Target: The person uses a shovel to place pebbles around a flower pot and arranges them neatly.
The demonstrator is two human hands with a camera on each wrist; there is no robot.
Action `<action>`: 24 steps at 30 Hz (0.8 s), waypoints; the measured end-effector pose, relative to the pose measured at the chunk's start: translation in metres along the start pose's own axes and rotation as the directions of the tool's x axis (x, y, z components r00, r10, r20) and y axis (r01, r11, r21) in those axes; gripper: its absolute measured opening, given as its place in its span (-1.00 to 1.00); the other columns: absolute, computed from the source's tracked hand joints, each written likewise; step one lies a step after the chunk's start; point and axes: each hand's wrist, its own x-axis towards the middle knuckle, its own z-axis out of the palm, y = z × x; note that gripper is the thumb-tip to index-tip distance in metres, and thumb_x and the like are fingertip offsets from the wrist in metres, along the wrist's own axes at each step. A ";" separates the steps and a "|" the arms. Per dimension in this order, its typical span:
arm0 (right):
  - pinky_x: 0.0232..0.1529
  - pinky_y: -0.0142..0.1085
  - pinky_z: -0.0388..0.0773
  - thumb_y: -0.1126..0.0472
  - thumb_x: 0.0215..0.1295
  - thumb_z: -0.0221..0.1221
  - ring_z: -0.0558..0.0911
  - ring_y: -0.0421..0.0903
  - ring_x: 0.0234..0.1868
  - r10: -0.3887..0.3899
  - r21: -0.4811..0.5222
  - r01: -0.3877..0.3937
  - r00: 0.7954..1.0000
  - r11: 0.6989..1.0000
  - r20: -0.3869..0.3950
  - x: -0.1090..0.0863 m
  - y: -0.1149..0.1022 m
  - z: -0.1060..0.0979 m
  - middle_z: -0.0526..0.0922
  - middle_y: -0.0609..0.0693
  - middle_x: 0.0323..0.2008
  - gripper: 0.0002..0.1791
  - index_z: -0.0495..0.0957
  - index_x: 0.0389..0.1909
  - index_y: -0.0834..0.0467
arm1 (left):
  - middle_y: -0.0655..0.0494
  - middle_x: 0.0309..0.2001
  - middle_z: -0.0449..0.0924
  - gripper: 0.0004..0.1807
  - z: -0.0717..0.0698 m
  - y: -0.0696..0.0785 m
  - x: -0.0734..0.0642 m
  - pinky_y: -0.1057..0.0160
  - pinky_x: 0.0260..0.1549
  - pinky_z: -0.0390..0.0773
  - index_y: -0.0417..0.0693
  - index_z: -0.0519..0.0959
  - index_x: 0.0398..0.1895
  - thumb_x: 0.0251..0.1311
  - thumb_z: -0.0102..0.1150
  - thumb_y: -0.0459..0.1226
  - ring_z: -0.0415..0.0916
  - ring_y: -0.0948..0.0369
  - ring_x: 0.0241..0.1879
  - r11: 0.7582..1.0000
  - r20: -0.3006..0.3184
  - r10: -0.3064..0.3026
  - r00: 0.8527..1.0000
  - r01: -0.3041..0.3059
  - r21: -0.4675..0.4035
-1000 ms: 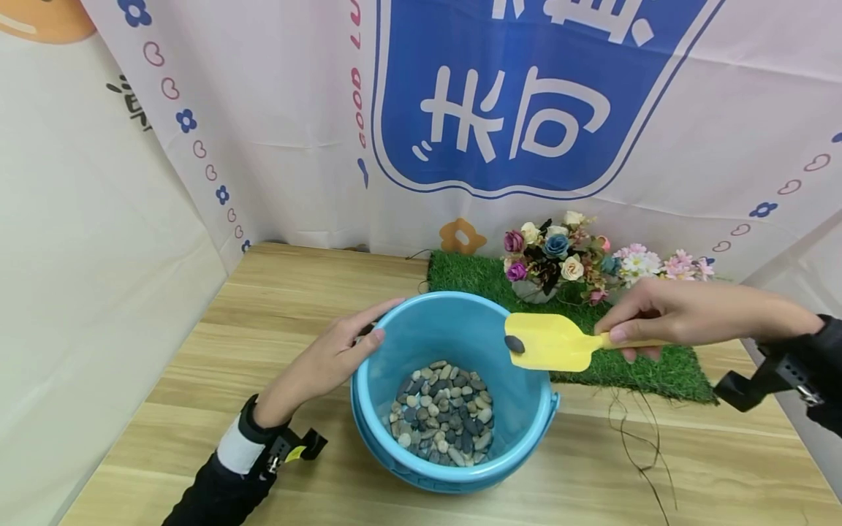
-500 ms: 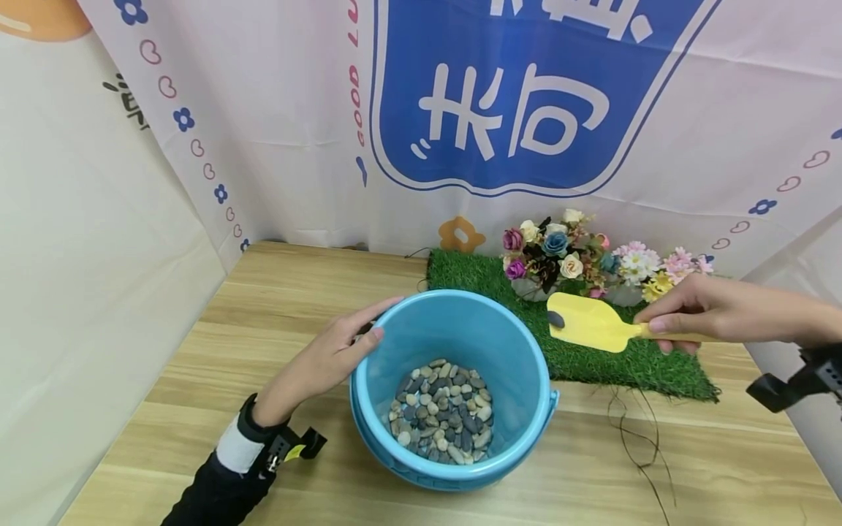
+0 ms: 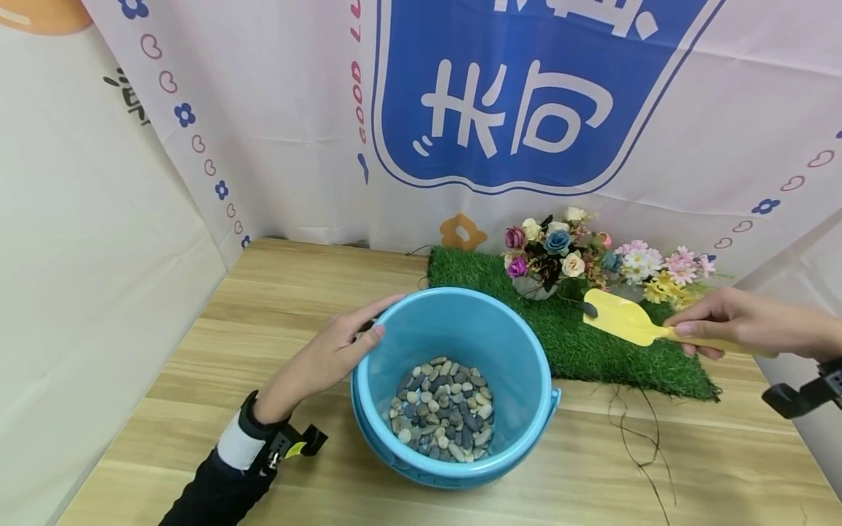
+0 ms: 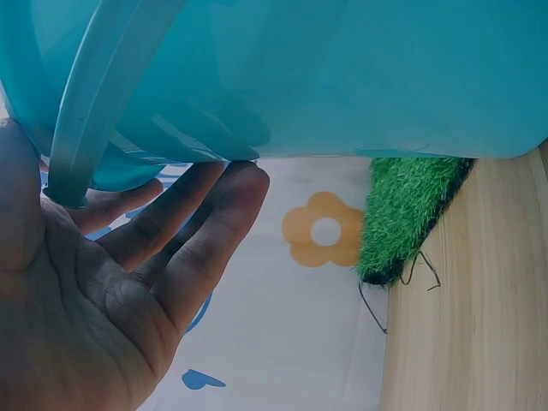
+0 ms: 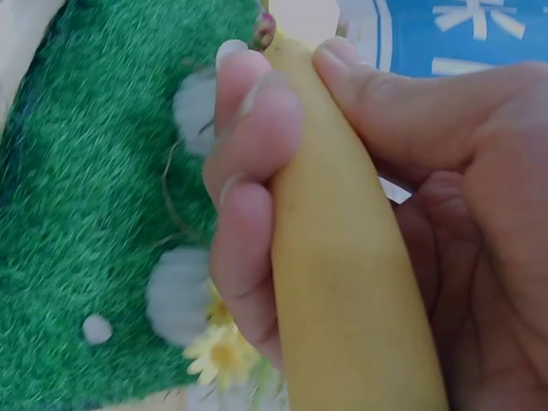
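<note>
A blue bucket (image 3: pixel 454 478) stands upright on the table, with grey, white and dark pebbles (image 3: pixel 442 413) on its bottom. My left hand (image 3: pixel 332 354) holds its left rim, thumb over the edge and fingers against the outer wall, as the left wrist view shows. Farther right, my right hand (image 3: pixel 750 321) grips the handle of a yellow toy shovel (image 3: pixel 621 320) over the green turf mat (image 3: pixel 572 351). One dark pebble (image 3: pixel 590 310) lies at the tip of the blade. In the right wrist view, fingers and thumb wrap the handle; the blade is hidden there.
Behind the shovel, a vase of mixed flowers (image 3: pixel 552 252) and a bunch of pink, white and yellow flowers (image 3: pixel 658 269) stand on the mat. A white pebble (image 5: pixel 98 329) lies on the turf. Thin dark strands (image 3: pixel 641 446) trail across the table (image 3: pixel 276 292). A printed cloth (image 3: pixel 296 131) hangs behind.
My right hand has carried the shovel, with the dark pebble on it, from above the bucket's right rim rightward over the mat. The left hand and the bucket have stayed in place.
</note>
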 end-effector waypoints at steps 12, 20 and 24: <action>-0.42 -0.36 0.51 0.29 0.63 -0.05 0.44 -0.15 -0.63 0.250 -0.039 -0.252 0.967 0.967 -0.053 -0.028 0.037 0.007 0.51 -0.11 -0.62 -0.59 0.61 -0.46 0.01 | -0.20 0.38 0.36 -0.45 -0.001 -0.002 0.001 0.20 -0.36 0.74 -0.04 0.18 0.59 0.60 -0.17 -0.27 0.71 0.04 -0.12 1.000 0.002 0.017 1.000 -0.017 -0.006; -0.54 -0.28 0.39 0.23 0.65 -0.09 0.43 -0.10 -0.63 0.382 0.023 -0.381 0.923 0.924 -0.049 -0.041 0.058 0.008 0.51 0.01 -0.61 -0.63 0.72 -0.18 0.18 | -0.20 0.38 0.37 -0.46 0.000 -0.001 0.000 0.21 -0.37 0.74 -0.06 0.18 0.59 0.60 -0.17 -0.28 0.72 0.03 -0.13 1.000 0.000 0.016 1.000 -0.016 0.002; -0.59 -0.29 0.42 0.25 0.66 -0.10 0.46 -0.06 -0.63 0.408 0.048 -0.406 0.911 0.913 -0.052 -0.046 0.068 0.011 0.52 0.02 -0.59 -0.62 0.71 -0.18 0.23 | -0.20 0.38 0.37 -0.46 0.000 -0.001 0.000 0.20 -0.37 0.74 -0.05 0.18 0.59 0.60 -0.17 -0.28 0.72 0.03 -0.13 1.000 0.001 0.010 1.000 -0.010 -0.003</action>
